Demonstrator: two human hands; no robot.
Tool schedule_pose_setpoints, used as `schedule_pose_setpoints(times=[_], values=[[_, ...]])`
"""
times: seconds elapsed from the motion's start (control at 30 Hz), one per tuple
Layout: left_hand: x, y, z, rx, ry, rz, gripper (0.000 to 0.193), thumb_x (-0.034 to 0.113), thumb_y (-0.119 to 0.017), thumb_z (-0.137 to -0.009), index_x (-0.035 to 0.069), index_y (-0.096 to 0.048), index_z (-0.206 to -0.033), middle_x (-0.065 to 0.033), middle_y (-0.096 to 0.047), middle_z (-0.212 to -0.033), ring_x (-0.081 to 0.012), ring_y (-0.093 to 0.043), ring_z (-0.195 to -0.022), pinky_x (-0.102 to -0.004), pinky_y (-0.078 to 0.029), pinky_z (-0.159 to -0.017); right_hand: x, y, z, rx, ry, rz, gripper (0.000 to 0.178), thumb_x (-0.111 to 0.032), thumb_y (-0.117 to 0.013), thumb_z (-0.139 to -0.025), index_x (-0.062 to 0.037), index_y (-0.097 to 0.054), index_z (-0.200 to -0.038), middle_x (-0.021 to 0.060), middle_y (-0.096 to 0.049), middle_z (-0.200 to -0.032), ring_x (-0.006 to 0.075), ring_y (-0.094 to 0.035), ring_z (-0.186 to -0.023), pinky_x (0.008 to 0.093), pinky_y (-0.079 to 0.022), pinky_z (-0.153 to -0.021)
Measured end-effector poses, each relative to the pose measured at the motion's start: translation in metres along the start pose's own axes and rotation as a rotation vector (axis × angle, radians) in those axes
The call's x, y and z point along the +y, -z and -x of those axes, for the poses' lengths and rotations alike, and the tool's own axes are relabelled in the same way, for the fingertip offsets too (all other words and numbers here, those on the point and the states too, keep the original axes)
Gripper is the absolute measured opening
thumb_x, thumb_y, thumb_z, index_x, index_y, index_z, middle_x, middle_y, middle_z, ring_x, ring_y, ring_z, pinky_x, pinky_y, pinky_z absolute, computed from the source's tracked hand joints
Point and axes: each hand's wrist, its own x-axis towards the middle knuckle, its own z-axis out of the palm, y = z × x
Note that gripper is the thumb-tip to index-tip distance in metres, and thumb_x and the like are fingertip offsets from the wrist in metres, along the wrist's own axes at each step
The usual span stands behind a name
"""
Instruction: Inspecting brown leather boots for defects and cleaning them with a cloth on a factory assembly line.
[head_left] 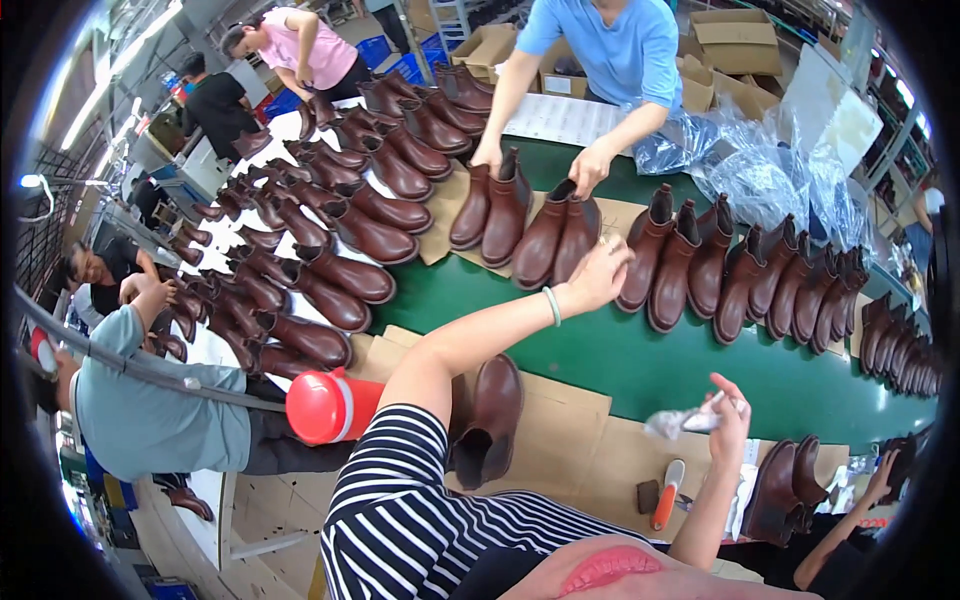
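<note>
My left hand [598, 276] stretches out over the green conveyor belt [640, 375], fingers apart, with its tips against a brown ankle boot [578, 238] in the row across the belt. It does not grip the boot. A pale bracelet sits on that wrist, and the sleeve is striped black and white. My right hand [730, 418] is raised near the belt's near edge, pinched around a crumpled whitish cloth [680, 422]. Another brown boot [490, 418] lies on cardboard [560, 440] close below my left arm.
Across the belt a person in a blue shirt holds two boot pairs [492, 205]. Several more brown boots [760, 275] line the belt and a side table [330, 230]. An orange-handled brush [665, 495], a boot pair [785, 490], a red cap [325, 405] and clear bags [760, 165] lie nearby.
</note>
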Motion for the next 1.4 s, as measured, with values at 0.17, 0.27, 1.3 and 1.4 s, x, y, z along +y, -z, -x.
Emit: schedule_pose_setpoints(times=[0.17, 0.27, 1.3, 1.4], values=[[-0.014, 0.061, -0.003, 0.135, 0.255, -0.485, 0.098, 0.035, -0.074, -0.069, 0.008, -0.022, -0.147, -0.0309, -0.022, -0.144, -0.0502, -0.024, -0.132, -0.0617, -0.026, -0.103, -0.047, -0.014, 0.096, -0.126, 0.066, 0.213, 0.055, 0.009, -0.068, -0.068, 0.0035, -0.058, -0.122, 0.0101, -0.063, -0.106, 0.0185, -0.066, -0.083, 0.0292, -0.055, -0.074], [-0.048, 0.057, -0.002, -0.197, 0.563, -0.261, 0.117, 0.064, -0.076, -0.063, 0.018, -0.015, -0.151, -0.0304, -0.001, -0.153, -0.0475, -0.005, -0.142, -0.0628, -0.020, -0.109, -0.061, -0.001, 0.140, -0.141, 0.180, 0.285, 0.042, 0.003, -0.076, -0.064, 0.0034, -0.066, -0.105, 0.0216, -0.058, -0.123, 0.0247, -0.068, -0.085, 0.0362, -0.058, -0.076], [0.220, -0.290, 0.096, -0.841, -0.259, 0.471, 0.084, 0.014, -0.081, -0.066, 0.001, -0.039, -0.138, -0.0195, -0.049, -0.134, -0.0310, -0.046, -0.126, -0.0364, -0.036, -0.107, 0.036, 0.165, 0.141, 0.664, 0.143, 0.241, 0.022, -0.008, -0.077, -0.074, -0.0006, -0.068, -0.093, 0.0049, -0.067, -0.081, 0.0108, -0.061, -0.071, 0.0261, -0.049, -0.063], [0.245, -0.314, 0.113, -0.889, -0.040, 0.725, 0.086, 0.010, -0.081, -0.062, -0.001, -0.040, -0.137, -0.0197, -0.049, -0.135, -0.0306, -0.049, -0.124, -0.0353, -0.040, -0.104, 0.048, 0.166, 0.148, 0.738, 0.267, 0.332, 0.016, -0.006, -0.072, -0.077, 0.0012, -0.069, -0.090, 0.0074, -0.067, -0.082, 0.0136, -0.062, -0.071, 0.0274, -0.050, -0.065]])
